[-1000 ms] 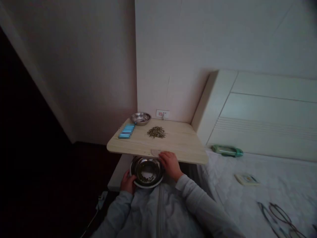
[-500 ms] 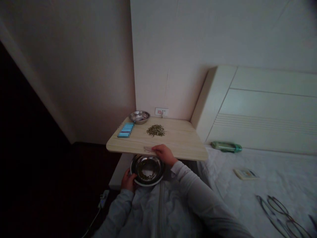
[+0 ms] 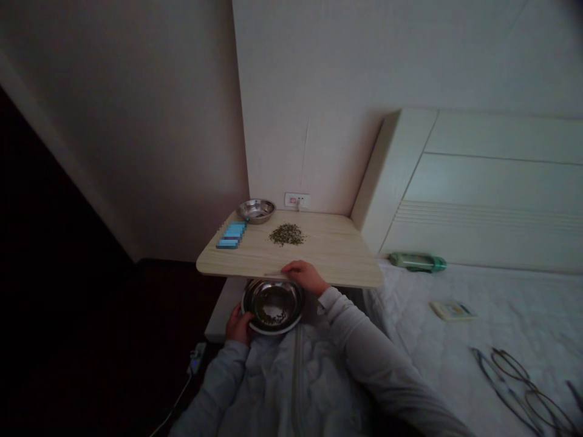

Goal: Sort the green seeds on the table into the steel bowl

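My left hand [image 3: 239, 326] is closed on the left rim of a shiny metal bowl [image 3: 295, 317], thumb over the edge. The bowl sits just under the front edge of a light wooden tabletop [image 3: 332, 255], with small dark green bits [image 3: 273, 318] in its bottom. At that edge my right hand [image 3: 307, 278] pinches a thin pale flat piece [image 3: 274, 272], whose exact kind I cannot make out. Beyond my right hand, a loose pile of dried greenish bits [image 3: 286, 234] lies on the tabletop.
A second metal bowl [image 3: 256, 211] and a phone [image 3: 232, 235] with a blurred screen occupy the tabletop's left side. Behind is a wall socket [image 3: 297, 200]. On the bed at right lie a green bottle [image 3: 416, 262], a small flat pack [image 3: 452, 311] and looped cords [image 3: 514, 382].
The thin piece in my right hand has come slightly nearer to the tabletop's front edge and looks flatter, more edge-on. My left hand keeps its hold on the bowl. The view has shifted slightly.
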{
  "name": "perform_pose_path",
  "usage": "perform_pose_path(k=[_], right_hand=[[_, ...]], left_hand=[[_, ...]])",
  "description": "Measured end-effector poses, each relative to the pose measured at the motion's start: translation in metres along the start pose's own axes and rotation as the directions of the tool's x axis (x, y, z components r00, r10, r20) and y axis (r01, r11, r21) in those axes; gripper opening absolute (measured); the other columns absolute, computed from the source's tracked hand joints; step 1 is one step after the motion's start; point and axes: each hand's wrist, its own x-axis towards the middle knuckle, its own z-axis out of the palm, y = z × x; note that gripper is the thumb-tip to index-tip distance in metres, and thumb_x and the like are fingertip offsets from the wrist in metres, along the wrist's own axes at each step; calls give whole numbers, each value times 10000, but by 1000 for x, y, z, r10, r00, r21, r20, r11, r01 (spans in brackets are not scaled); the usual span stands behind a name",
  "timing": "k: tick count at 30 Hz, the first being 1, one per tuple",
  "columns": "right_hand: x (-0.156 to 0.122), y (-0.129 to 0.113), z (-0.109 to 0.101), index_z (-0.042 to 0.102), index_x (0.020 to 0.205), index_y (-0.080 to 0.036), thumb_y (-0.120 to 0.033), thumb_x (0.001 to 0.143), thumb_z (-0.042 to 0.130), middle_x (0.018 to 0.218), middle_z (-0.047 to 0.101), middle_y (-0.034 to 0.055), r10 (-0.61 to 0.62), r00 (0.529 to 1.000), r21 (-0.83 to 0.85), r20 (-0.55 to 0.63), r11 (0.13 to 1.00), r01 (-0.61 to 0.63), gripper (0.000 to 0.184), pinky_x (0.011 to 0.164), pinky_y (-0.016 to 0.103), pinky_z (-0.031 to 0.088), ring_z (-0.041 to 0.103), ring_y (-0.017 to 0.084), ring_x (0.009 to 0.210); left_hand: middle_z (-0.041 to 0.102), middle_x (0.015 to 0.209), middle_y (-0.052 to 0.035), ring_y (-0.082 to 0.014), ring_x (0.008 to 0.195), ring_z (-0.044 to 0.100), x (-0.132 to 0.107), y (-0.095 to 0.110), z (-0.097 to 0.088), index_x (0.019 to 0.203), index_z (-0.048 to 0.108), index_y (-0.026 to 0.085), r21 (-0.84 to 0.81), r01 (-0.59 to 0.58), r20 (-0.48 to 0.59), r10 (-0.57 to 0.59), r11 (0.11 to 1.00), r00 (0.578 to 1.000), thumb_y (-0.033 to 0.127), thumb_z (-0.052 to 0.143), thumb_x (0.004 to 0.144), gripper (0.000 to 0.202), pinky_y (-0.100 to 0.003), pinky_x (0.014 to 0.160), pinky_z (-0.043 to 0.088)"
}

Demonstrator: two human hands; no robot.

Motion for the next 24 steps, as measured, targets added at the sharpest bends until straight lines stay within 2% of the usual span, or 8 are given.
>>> perform_pose_path(k=[5, 10, 16, 21, 24], right_hand=[[0, 1, 0, 640, 778, -185, -138, 670, 483, 801, 626, 13, 0, 1000, 2, 0, 1000, 0, 196, 734, 258, 412, 548, 132, 763], [-1, 1, -2, 638, 797, -172, -144, 663, 487, 805, 630, 18, -7, 1000, 39, 27, 999, 6, 203, 735, 254, 410, 551, 134, 762], [-1, 2, -2, 619, 871, -151, -227, 698, 489, 846, 626, 31, -7, 997, 103, 71, 995, 0, 230, 734, 260, 406, 552, 141, 766], [2, 1, -1, 595, 914, -154, -297, 728, 472, 883, 614, 38, -18, 999, 89, 30, 996, 15, 265, 733, 258, 400, 542, 136, 787], [3, -1, 1, 571, 946, -176, -308, 734, 466, 872, 609, 30, -1, 1000, 19, -2, 1000, 1, 271, 718, 252, 398, 534, 129, 780]], left_hand=[[554, 489, 26, -119, 417, 508, -2, 2, 1, 986, 522, 152, 8, 2, 22, -2, 1000, 1000, 35, 487, 506, 495, -211, 404, 395], [542, 470, 30, -114, 407, 499, -4, 3, 2, 996, 512, 148, 16, 14, -12, -13, 1000, 1000, 33, 480, 516, 495, -213, 412, 397], [551, 495, 30, -109, 428, 504, -5, 3, 0, 988, 500, 149, 4, -20, 35, 19, 1000, 999, 44, 503, 514, 485, -205, 412, 394], [562, 523, 24, -119, 441, 518, -4, 2, 0, 960, 507, 159, -2, -23, 39, 23, 1000, 999, 49, 521, 506, 468, -208, 403, 396], [561, 526, 25, -121, 440, 518, -3, 1, 0, 942, 517, 167, -13, -18, 33, 18, 1000, 999, 48, 508, 510, 448, -217, 415, 408]])
